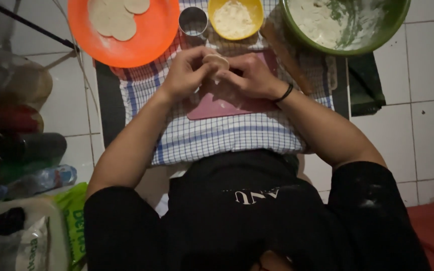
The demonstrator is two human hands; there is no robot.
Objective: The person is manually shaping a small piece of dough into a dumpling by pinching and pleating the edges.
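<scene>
Left hand [186, 74] & right hand [249, 75] meet mid-frame, fingers curled shut round one small dough disc [216, 60], pinched between both just above the pink board [217, 106]. Checked cloth [217, 135] lies under the board. Green bowl [345, 22] w/ floury residue at 1 o'clock; orange plate [126, 30] w/ dough rounds at 11; yellow bowl [235, 17] of filling at 12; metal ring cutter [193, 21] just left of it.

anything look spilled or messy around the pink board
Nothing is spilled. The green bowl has white dough smeared up its inner wall, and the left hand and right hand pinch a small round dough piece over the pink cutting board.
</scene>
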